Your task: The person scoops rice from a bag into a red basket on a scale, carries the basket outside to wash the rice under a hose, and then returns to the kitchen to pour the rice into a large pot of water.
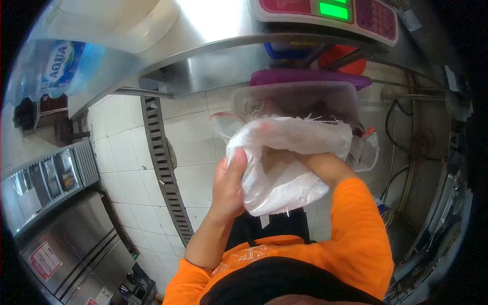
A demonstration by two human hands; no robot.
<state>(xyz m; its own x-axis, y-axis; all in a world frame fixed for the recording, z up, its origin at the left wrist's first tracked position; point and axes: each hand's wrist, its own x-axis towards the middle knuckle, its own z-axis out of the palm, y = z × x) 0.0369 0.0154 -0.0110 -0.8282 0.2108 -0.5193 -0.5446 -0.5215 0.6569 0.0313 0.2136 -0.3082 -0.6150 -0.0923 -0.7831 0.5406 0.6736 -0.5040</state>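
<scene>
A white woven sack point(300, 193) with frayed edges is held up before my body, its mouth gaping upward. My left hand point(229, 180) is closed on the left side of its rim, thumb lying on the outside. My right hand point(317, 165) reaches into the mouth from the right; its fingers are hidden inside, so what they hold cannot be seen. Brownish contents or shadow show at the sack's opening. Just beyond the sack stands a translucent plastic bin point(300, 94), partly covered by it.
A steel counter point(213, 23) carries a digital scale point(325, 15) with green displays. Bottles with an AQUA label point(61, 63) are at the left. A purple lid point(310, 77) lies behind the bin. A drain grate point(162, 157) crosses the tiled floor point(190, 142). Steel cabinets point(76, 244) stand at lower left.
</scene>
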